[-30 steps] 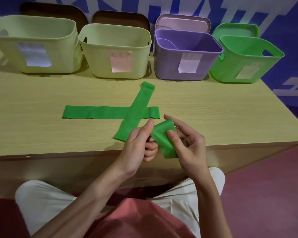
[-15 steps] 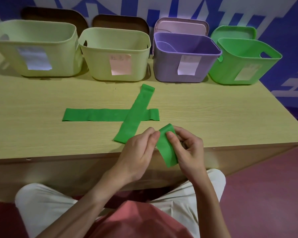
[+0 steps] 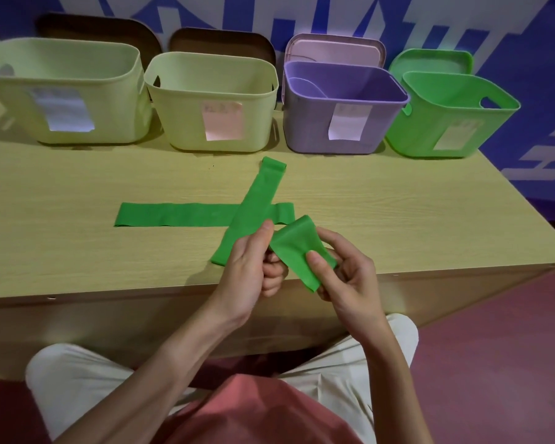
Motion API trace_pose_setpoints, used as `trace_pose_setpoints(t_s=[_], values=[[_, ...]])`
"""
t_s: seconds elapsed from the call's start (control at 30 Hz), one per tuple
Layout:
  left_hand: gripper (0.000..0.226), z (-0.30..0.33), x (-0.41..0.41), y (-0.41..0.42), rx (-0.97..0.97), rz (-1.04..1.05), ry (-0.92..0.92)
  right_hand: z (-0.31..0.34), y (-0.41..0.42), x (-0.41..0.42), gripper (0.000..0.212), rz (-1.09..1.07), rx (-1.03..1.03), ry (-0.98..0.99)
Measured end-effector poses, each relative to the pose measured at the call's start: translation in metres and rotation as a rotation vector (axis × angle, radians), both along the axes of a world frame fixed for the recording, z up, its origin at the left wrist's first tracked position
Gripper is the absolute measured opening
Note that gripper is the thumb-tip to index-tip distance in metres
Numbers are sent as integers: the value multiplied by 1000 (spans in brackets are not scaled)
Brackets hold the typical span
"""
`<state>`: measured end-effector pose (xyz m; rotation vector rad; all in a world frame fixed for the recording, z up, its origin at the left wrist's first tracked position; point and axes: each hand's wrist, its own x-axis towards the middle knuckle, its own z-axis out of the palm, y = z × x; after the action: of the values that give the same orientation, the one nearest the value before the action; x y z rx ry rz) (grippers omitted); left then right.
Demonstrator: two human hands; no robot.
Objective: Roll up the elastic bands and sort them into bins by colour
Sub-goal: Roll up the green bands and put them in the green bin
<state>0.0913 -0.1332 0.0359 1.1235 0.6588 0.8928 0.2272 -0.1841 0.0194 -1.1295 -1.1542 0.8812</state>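
— Since a moment ago, our hands have spread the green band [image 3: 297, 251] a little wider; its top fold stands up again between them, and they sit slightly closer to the crossed bands than before.

— So where is it now?

— We hold it in the air over the near edge of the surface [image 3: 77, 193]. Our left hand [image 3: 250, 267] pinches its left side between thumb and fingers; our right hand [image 3: 343, 274] presses a thumb on its lower right part with fingers curled behind. Both hands are clamped on that one band, close together.

— Is it rolled?

— We judge not yet: it looks folded and loose, not a tight roll.

— And what's left?

— Two more green bands lie flat and crossed: the long one [image 3: 173, 214] underneath, the diagonal one [image 3: 257, 200] over it, neither rolled. Behind them stand four bins. The green bin [image 3: 446, 123] on the far right seems the match; we can see nothing lying inside it or the purple bin [image 3: 334, 123].
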Motion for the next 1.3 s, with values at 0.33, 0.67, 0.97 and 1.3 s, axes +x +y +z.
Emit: trace_pose_setpoints(t_s=[0.33,0.67,0.97,1.3], values=[[44,-4,0,5,-11,-185,150,3,-1,8,35,-9,53,-124],[52,-6,-1,9,-4,-239,385,-3,-1,7,24,-59,3,-132],[42,-25,-10,6,709,43,624,-9,-1,8,20,-104,-35,-73],[41,-20,-6,0,428,-42,341,-1,-5,4,31,-96,0,-61]])
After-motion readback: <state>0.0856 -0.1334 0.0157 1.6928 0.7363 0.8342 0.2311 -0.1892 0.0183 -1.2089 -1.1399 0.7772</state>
